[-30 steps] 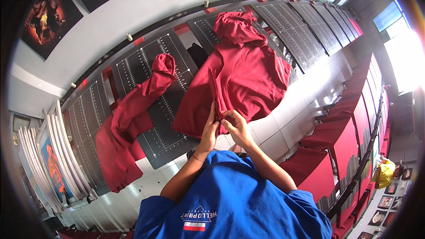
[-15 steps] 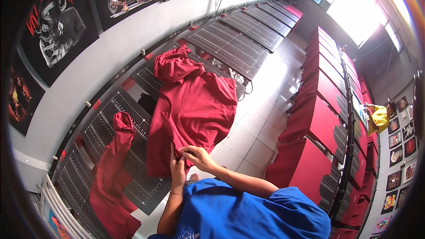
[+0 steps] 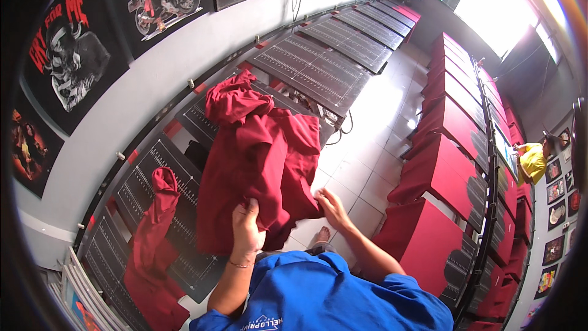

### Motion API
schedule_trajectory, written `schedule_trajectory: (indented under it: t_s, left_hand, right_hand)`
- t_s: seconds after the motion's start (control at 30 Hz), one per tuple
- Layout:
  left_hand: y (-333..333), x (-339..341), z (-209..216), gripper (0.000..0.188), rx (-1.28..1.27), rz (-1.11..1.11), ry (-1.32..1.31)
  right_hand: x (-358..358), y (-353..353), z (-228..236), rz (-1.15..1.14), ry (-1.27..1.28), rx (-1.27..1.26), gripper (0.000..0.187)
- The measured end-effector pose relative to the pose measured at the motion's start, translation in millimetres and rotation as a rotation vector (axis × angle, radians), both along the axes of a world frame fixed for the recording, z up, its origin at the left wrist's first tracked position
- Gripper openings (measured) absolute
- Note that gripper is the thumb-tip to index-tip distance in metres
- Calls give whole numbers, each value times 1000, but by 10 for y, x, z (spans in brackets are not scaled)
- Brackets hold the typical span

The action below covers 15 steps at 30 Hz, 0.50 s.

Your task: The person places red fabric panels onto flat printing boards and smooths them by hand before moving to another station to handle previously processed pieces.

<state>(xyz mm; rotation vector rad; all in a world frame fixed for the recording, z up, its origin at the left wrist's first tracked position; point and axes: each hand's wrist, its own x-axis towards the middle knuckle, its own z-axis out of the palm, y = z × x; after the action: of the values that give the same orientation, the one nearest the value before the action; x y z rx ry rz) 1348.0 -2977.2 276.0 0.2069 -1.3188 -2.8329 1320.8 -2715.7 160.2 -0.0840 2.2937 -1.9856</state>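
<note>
A crumpled red shirt (image 3: 257, 165) lies over a dark printing board with white rulers, its near edge hanging toward me. My left hand (image 3: 247, 228) is closed on that near edge, thumb on top of the cloth. Farther right, my right hand (image 3: 332, 205) pinches the shirt's right corner, fingers slightly blurred. The cloth spreads between the two hands in loose folds. Its far end is bunched into a thick roll. A second red garment (image 3: 153, 239), narrow and rumpled, lies on the boards to the left, apart from both hands.
Ruled dark boards (image 3: 312, 67) run in a row along the left wall. Across the tiled floor (image 3: 349, 190), another row of boards carries red cloth (image 3: 422, 233). At the far right stands a person in a yellow shirt (image 3: 533, 162). White-edged panels (image 3: 79, 294) lean at lower left.
My hands, close together before at the near edge, have moved apart. The right one went right with the shirt's corner, spreading the cloth. The person in yellow has shifted slightly.
</note>
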Motion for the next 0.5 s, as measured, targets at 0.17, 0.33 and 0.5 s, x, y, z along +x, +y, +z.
schedule_trajectory:
  t_s: [0.17, 0.33, 0.5]
  left_hand:
    - [481, -473, 1325, 27, 390, -127, 263]
    - [1210, -745, 1795, 33, 443, -27, 253]
    - [1956, -1088, 2120, 37, 426, -70, 308]
  right_hand:
    - [366, 2114, -307, 41, 165, 1128, 46]
    - [120, 4223, -979, -312, -626, 1544, 22]
    - [-800, 5902, -374, -863, -576, 734, 48]
